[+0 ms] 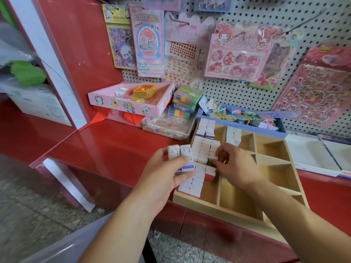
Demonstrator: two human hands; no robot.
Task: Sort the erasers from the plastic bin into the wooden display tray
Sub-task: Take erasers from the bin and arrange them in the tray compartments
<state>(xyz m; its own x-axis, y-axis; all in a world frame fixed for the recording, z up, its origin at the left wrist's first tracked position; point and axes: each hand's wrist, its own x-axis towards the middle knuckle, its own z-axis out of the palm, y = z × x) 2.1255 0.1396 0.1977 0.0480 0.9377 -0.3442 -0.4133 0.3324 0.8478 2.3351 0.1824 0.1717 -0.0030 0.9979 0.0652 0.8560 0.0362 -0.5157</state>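
Note:
A wooden display tray (191,201) with several compartments lies on the red counter. Its left column holds rows of white boxed erasers (204,149); more stand in the far compartments (233,134). My left hand (163,177) grips two white erasers (181,156) just left of the tray, above its left edge. My right hand (233,164) reaches into the left column, its fingertips pinching an eraser (213,158) among the packed rows. A red-labelled eraser (209,176) sits just below that hand. The plastic bin is not in view.
A pink cardboard box (131,103) of small toys and stacked colourful packs (186,100) stand behind the tray. A blue box (245,118) of trinkets sits at the back. Sticker sheets hang on the pegboard (228,88). A white tray (311,154) lies to the right.

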